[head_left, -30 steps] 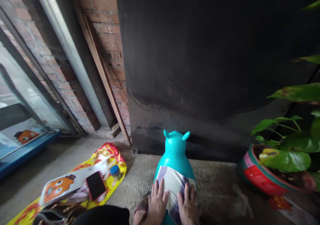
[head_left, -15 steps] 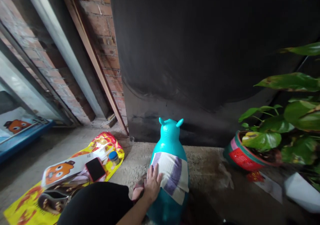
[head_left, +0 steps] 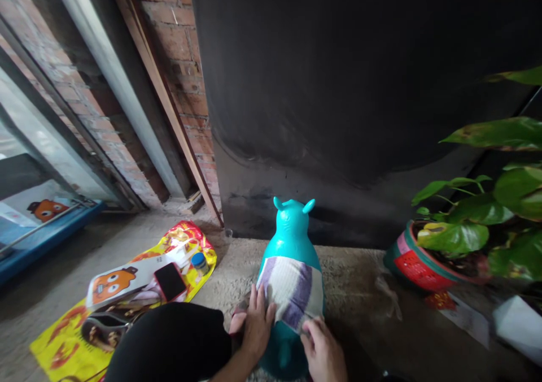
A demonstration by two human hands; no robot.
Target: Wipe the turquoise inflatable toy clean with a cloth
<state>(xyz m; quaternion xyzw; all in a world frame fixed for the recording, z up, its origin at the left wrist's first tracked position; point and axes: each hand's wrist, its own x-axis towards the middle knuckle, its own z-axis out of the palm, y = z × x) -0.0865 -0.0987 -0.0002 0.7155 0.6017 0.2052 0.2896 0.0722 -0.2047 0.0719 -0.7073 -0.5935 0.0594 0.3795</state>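
A teal inflatable hopper toy (head_left: 292, 246) shaped like an eared animal stands in front of me. Across its back lies a towel (head_left: 288, 283) with white and purple stripes. My left hand (head_left: 257, 326) rests on the toy's left side at the towel's edge, its fingers stretched out and lying flat. At the towel's near right corner, the fingers of my right hand (head_left: 324, 351) are pinched together on the cloth.
Left on the concrete floor, a yellow plastic sheet (head_left: 63, 337) carries a phone (head_left: 170, 282), a blue-capped jar (head_left: 199, 262) and a dark bag (head_left: 105, 331). A black panel (head_left: 339, 88) stands behind the toy. A potted plant (head_left: 427, 257) is at right.
My right hand has come into view from below and taken hold of the towel's near right corner. My left hand stays at the towel's left edge. The view has shifted slightly left.
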